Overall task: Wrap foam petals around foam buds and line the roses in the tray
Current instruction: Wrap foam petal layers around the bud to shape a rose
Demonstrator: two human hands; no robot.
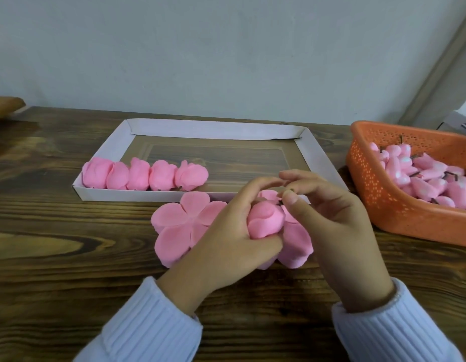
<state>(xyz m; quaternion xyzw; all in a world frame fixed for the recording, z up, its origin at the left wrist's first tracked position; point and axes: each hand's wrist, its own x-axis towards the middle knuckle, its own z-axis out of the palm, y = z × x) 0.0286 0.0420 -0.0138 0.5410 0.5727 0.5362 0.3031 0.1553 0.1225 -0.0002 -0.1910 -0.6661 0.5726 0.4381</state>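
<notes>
Head view, from the left: a dark wooden table (56, 231) runs the full width under a plain pale wall. On it lies a shallow white card tray (103, 150), set well back. Five pink roses (144, 176) stand in a row along its near wall, touching one another, starting from the left corner (the right half of that row holds nothing yet). Just in front of the tray, a flat stack of pink petals (179, 226) is spread on the table, partly hidden by the hands.

The left hand (226, 236), in a pale ribbed sleeve (148, 325), is curled round a half-wrapped rose (263, 220), holding it above the petals with thumb below and fingers over the top. The right hand (339, 220) meets it from the other side: its thumb and forefinger pinch the short dark stem (281, 202) at the rose's end, the other fingers loosely bent and clear of the foam.

At the far right, an orange perforated basket (370, 194) sits on the table, well apart from the tray, heaped with pale pink buds (430, 178) with dark stems.
</notes>
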